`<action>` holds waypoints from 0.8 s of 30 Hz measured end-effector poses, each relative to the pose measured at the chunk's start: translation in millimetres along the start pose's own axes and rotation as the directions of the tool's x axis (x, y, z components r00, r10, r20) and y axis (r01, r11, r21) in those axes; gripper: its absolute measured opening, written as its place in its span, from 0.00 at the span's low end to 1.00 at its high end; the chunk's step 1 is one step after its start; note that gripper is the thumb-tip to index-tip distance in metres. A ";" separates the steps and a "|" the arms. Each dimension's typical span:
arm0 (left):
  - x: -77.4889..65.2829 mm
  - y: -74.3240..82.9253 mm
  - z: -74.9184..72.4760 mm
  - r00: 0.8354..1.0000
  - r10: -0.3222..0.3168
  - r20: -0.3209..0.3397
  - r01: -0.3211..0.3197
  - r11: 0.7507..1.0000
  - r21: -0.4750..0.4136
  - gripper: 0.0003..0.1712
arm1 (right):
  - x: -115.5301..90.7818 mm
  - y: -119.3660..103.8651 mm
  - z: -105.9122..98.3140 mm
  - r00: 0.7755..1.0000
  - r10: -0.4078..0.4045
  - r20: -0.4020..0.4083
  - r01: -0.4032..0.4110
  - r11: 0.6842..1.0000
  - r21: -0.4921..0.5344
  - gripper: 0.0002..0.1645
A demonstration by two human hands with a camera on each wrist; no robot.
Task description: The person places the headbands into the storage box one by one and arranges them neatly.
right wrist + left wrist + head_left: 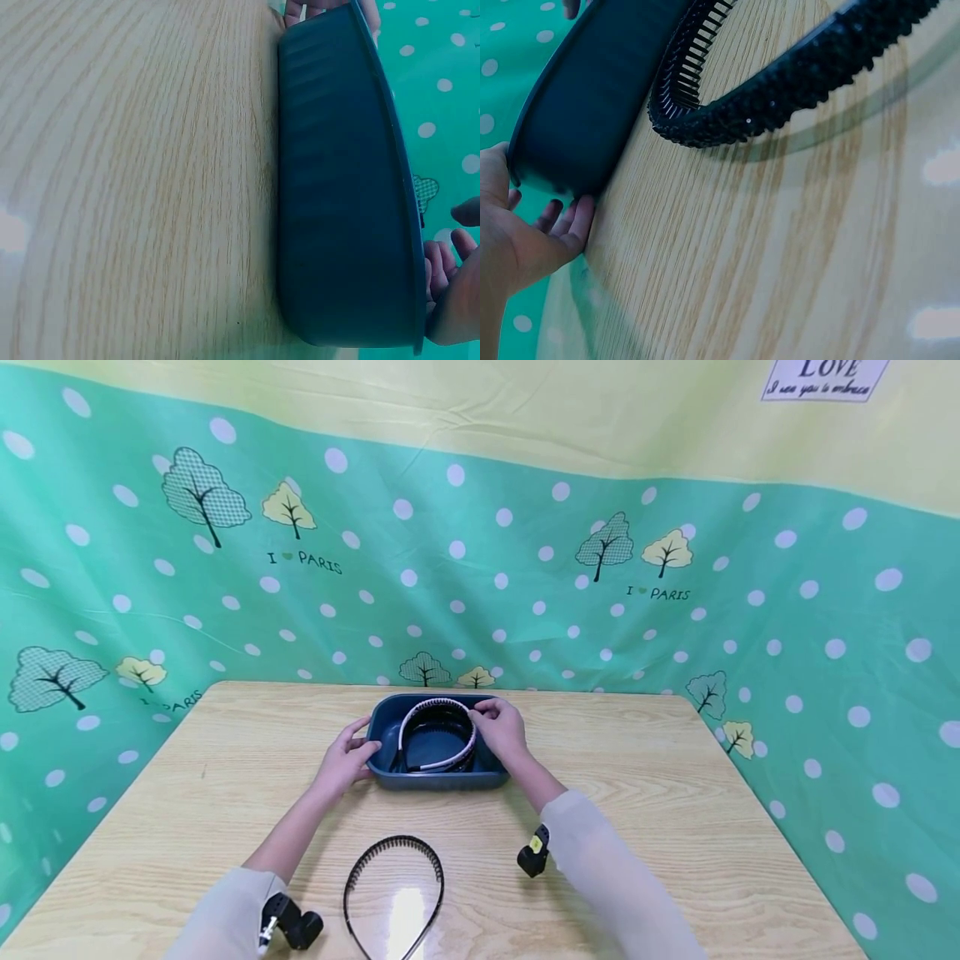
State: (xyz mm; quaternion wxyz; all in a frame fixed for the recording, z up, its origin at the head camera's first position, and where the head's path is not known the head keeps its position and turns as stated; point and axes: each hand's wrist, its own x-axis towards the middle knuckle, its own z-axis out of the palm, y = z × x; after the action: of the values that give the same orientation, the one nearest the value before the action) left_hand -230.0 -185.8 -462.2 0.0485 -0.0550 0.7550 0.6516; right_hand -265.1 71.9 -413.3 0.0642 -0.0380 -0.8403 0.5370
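Observation:
A dark blue rectangular bin (450, 782) sits at the far middle of the table, holding a white headband (406, 724) with black teeth and black bands beneath it. My left hand (347, 762) grips the bin's left end, thumb at the rim and fingers low on the outside. In the left wrist view that hand (536, 240) is at the bin's end. At the white headband's right side is my right hand (501, 727); whether it pinches the band is unclear. In the right wrist view, thumb and bent fingers (442, 264) show above the rim.
Nearer the front of the wooden table (600, 877) lies a black toothed headband (439, 868), whose beaded outer face shows in the left wrist view. A green and yellow curtain (495, 610) hangs behind the table and along its sides.

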 end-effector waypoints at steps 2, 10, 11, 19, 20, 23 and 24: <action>-0.5 0.5 0.3 1.000 0.003 0.001 -0.003 1.000 -0.001 0.34 | -2.0 -0.9 -1.7 1.000 -0.023 0.011 0.023 1.000 -0.011 0.11; -0.2 0.4 1.8 1.000 0.012 0.005 -0.012 1.000 -0.018 0.34 | -12.0 -4.8 -9.1 0.995 -0.078 0.060 0.080 0.996 -0.027 0.10; -0.2 0.3 1.8 1.000 0.010 0.004 -0.010 1.000 -0.019 0.34 | -12.9 -4.9 -10.0 0.995 -0.084 0.063 0.086 0.996 -0.031 0.09; -0.5 -1.0 0.0 1.000 0.010 0.000 -0.010 1.000 -0.005 0.34 | -20.5 -7.4 -17.4 0.990 -0.105 0.098 0.112 0.992 -0.066 0.10; -0.6 -1.1 -0.1 1.000 0.010 0.000 -0.010 1.000 -0.002 0.34 | -21.3 -7.8 -18.0 0.988 -0.108 0.106 0.116 0.991 -0.068 0.10; -0.7 -1.0 0.0 1.000 0.009 0.000 -0.009 1.000 0.003 0.34 | -24.1 -8.8 -20.2 0.983 -0.115 0.142 0.127 0.989 -0.076 0.11; -0.7 -1.0 0.1 1.000 0.008 0.000 -0.008 1.000 0.004 0.34 | -25.3 -9.3 -20.8 0.980 -0.119 0.158 0.133 0.988 -0.081 0.11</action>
State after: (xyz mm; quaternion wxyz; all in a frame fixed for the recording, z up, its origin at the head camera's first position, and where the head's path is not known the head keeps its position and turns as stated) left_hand -229.2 -185.9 -463.1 0.0461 -0.0519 0.7565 0.6503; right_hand -236.9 83.3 -397.9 0.0318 0.0535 -0.8669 0.4945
